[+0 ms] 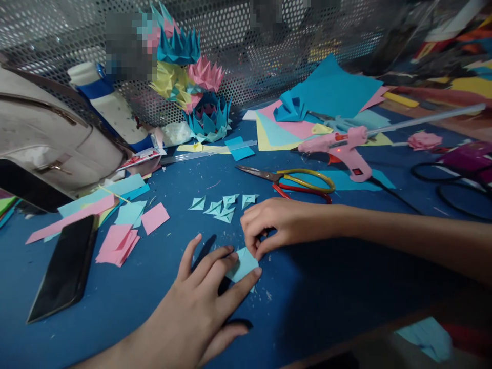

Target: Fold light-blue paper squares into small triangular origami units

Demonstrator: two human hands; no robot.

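A light blue paper square (245,263) lies on the blue table between my hands. My left hand (207,287) is spread, its fingertips resting on and beside the paper. At the paper's upper right corner, my right hand (272,225) is closed in a pinch; its fingertips partly cover that edge. Just beyond sit several small folded light blue paper pieces (225,209). Scissors (282,178) with yellow and red handles lie past my right hand.
A pink glue gun (348,148) rests at the right, its cord trailing. Pink paper squares (118,245) and a dark phone (65,266) are at the left. Folded paper flowers (207,115) stand against a perforated metal panel (238,66), near a white bottle (111,107) and a bag (49,128).
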